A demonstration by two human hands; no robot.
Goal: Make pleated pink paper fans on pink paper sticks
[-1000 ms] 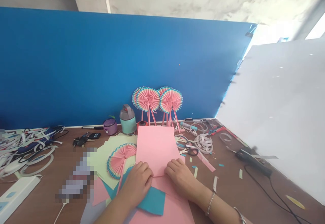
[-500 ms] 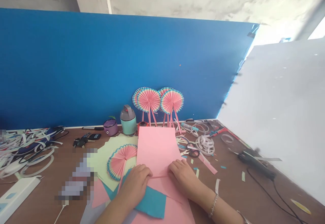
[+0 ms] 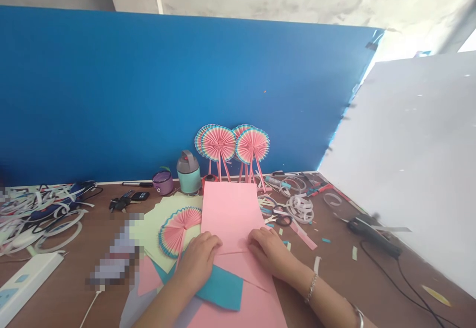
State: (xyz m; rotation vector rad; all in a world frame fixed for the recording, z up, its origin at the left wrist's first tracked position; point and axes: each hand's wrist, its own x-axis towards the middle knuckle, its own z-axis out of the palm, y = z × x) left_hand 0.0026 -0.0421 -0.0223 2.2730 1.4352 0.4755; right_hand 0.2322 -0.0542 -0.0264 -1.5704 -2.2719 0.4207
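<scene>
A pink sheet of paper (image 3: 230,209) stretches away from me over more pink paper (image 3: 241,313). At its near left corner, my left hand (image 3: 201,253) has its fingers closed on the edge. My right hand (image 3: 269,251) grips the same edge on the right, fingers curled over it and thumb mostly hidden. Under my left wrist lies a blue sheet (image 3: 223,288). Left of the pink sheet, a pleated paper fan (image 3: 176,234) in pink with a blue rim rests half-open on pale green sheets (image 3: 147,221).
Finished round fans (image 3: 253,146) lean on the blue partition (image 3: 111,95). A thermos (image 3: 189,173) and a purple pot (image 3: 162,183) stand at the back. Scissors (image 3: 280,218) and paper strips (image 3: 300,209) lie right; a power strip (image 3: 28,286) and tangled strips (image 3: 55,204) lie left.
Both hands still hold the near edge of the pink sheet and have barely shifted. The whole view has moved slightly.
</scene>
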